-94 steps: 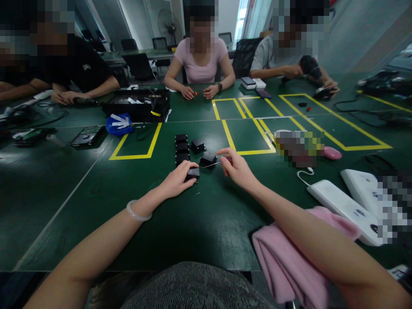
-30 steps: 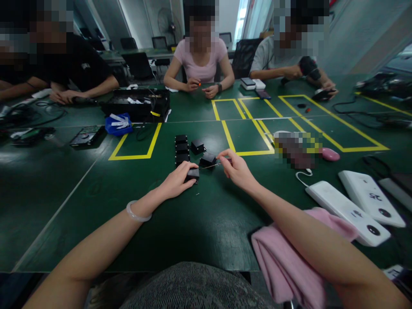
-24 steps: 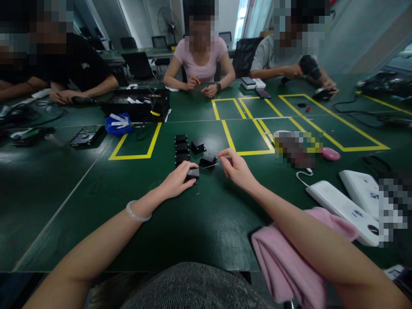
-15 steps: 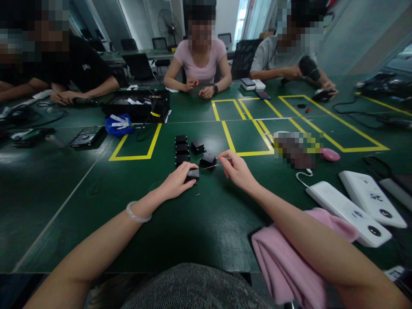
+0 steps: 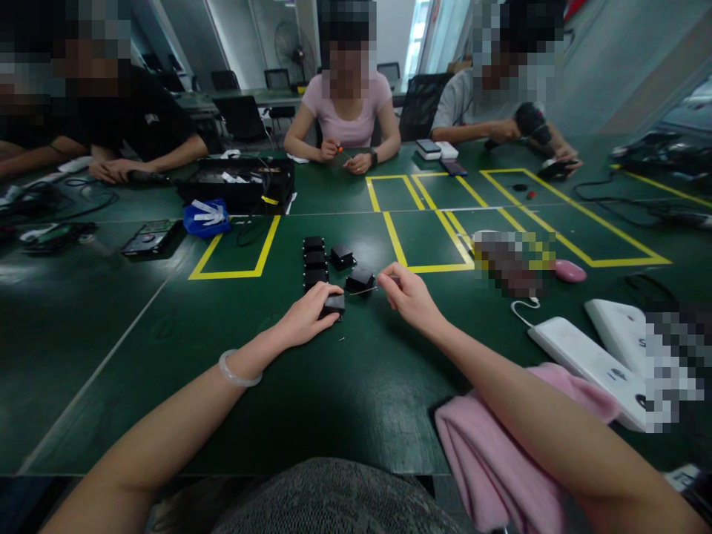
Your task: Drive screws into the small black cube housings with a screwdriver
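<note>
In the head view, the left hand (image 5: 307, 313) lies over the near box (image 5: 334, 302), its grip closed to the width of that box, likely to stop it sliding on the tabletop (image 5: 334, 415). The right hand (image 5: 410, 295) has its grip pinched small, finger and thumb together on a thin tool (image 5: 364, 290) whose back end is mostly hidden. The shaft lies low and slants toward the near box's right side, presumably because the left hand covers the other side; whether the tip touches cannot be told. The near box sits at the person's end of the row boxes (image 5: 315, 259), an order that probably sets them apart from the loose boxes (image 5: 360, 279) to the right. A screw (image 5: 342, 339) lies nearer the person, seemingly within easy reach. Counted, six boxes show: one held, three in the row, two loose. There is one tool, one screw, two white slabs (image 5: 584, 363), one pink mouse (image 5: 570, 271) and one pink cloth (image 5: 472, 437).
</note>
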`<state>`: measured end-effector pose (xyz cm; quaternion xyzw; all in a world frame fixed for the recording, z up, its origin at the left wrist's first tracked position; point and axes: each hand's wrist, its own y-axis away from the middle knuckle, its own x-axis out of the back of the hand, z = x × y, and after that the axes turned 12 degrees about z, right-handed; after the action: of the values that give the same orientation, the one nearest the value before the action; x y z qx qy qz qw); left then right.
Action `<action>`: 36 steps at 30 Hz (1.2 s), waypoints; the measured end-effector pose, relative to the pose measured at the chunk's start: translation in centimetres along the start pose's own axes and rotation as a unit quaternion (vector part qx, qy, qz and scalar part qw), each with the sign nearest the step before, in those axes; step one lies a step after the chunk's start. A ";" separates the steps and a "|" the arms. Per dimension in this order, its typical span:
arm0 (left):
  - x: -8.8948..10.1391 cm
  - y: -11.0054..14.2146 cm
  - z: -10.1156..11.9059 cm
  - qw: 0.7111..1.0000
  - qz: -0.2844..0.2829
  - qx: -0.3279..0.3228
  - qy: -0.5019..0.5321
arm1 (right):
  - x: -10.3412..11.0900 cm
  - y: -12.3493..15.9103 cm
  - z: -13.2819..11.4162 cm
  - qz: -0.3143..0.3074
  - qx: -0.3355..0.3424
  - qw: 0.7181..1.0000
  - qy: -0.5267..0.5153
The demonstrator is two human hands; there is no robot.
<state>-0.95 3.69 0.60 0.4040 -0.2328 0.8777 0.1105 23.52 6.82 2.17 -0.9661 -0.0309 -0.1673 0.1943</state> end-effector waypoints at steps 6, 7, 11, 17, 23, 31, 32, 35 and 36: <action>0.2 0.0 0.3 1.000 -0.006 0.007 -0.005 | 0.0 0.1 -0.2 -0.001 0.013 1.000 0.002; 0.2 0.0 0.3 1.000 -0.007 0.008 -0.005 | 0.0 0.1 -0.2 -0.002 0.014 1.000 0.001; 0.2 0.0 0.3 1.000 -0.008 0.013 -0.006 | 0.0 0.2 -0.2 -0.002 0.011 1.000 -0.004; 0.2 0.0 0.3 1.000 -0.002 0.008 0.001 | 0.0 0.2 -0.1 0.002 0.005 1.000 0.005; 0.2 -0.1 0.3 1.000 -0.008 0.009 -0.002 | -0.1 0.3 -0.1 0.003 0.002 1.000 -0.009; 0.1 -0.1 0.2 1.000 -0.001 -0.001 0.001 | 0.0 0.1 0.0 0.011 -0.007 1.000 0.025; 0.1 -0.1 0.2 1.000 -0.003 0.000 0.001 | 0.0 0.1 0.0 0.012 -0.006 1.000 0.028; 0.2 -0.2 0.3 1.000 -0.004 -0.001 0.004 | 0.0 0.1 -0.1 0.010 0.000 1.000 0.015; 0.2 -0.2 0.3 1.000 -0.004 -0.001 0.005 | -0.1 0.2 -0.2 0.008 0.001 1.000 0.009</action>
<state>-0.84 3.71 0.98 0.4003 -0.2319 0.8790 0.1156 23.44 6.60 2.24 -0.9646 -0.0221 -0.1741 0.1970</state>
